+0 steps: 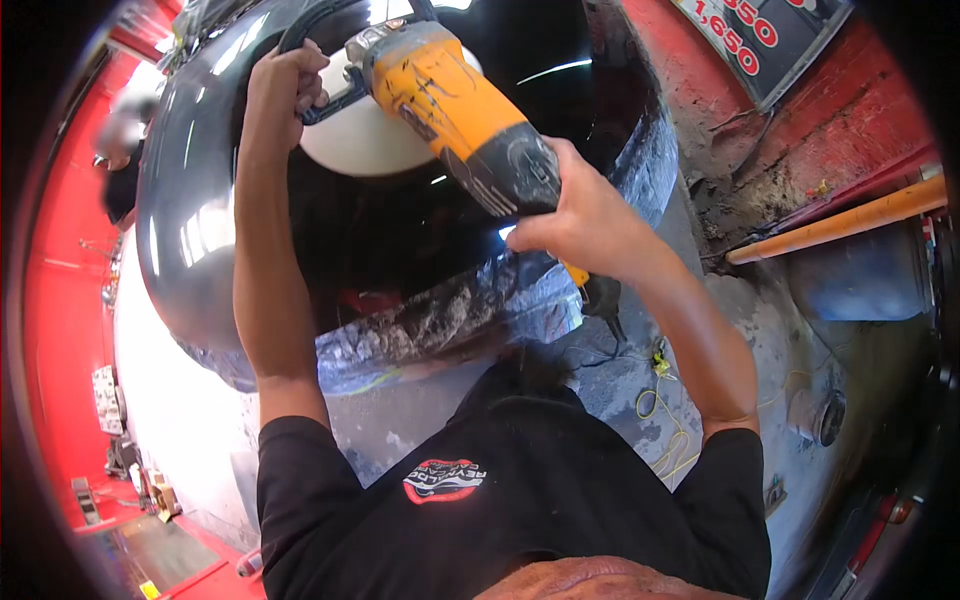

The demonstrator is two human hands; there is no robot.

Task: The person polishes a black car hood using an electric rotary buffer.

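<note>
A yellow and black polisher [450, 100] lies diagonally over a glossy black car panel [200, 190]. Its round white pad [365, 145] is against or just above the panel; I cannot tell which. My left hand [297, 82] is closed around the polisher's black loop handle [345, 100] at the front. At the rear, my right hand [595, 215] wraps the dark end of the body, thumb on the near side. The fingers beneath are hidden. Crinkled clear plastic film [430, 320] covers the panel's lower edge.
A yellow cord [680, 450] trails over the grey floor at right. Beyond it are a dark bin [860, 270], a yellow pole [840, 220] and a small bucket [817, 415]. A price sign [765, 40] hangs on the red wall. Another person [122, 160] is at far left.
</note>
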